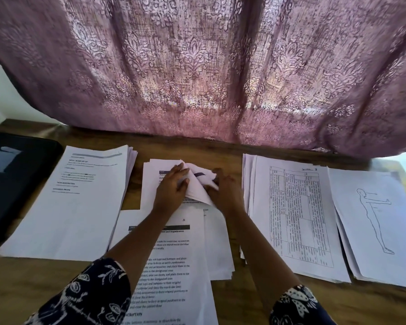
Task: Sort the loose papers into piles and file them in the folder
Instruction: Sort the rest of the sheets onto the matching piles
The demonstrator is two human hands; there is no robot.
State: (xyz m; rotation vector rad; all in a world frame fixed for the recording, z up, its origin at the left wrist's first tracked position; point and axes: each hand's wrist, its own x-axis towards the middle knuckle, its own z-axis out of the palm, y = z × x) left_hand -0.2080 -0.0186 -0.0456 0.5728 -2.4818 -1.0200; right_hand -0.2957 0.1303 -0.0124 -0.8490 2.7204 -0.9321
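White sheet (198, 186) is gripped above the middle pile (149, 192), with left hand (170, 187) and right hand (224, 192) both curled round it. Black folder (14, 184) can be seen way left of that pile.

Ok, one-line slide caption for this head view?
Left hand and right hand grip a bent sheet on the middle pile, flanked by other paper piles.

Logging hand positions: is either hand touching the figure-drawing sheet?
No: left hand and right hand both hold a bent sheet over the middle pile, apart from the figure-drawing sheet.
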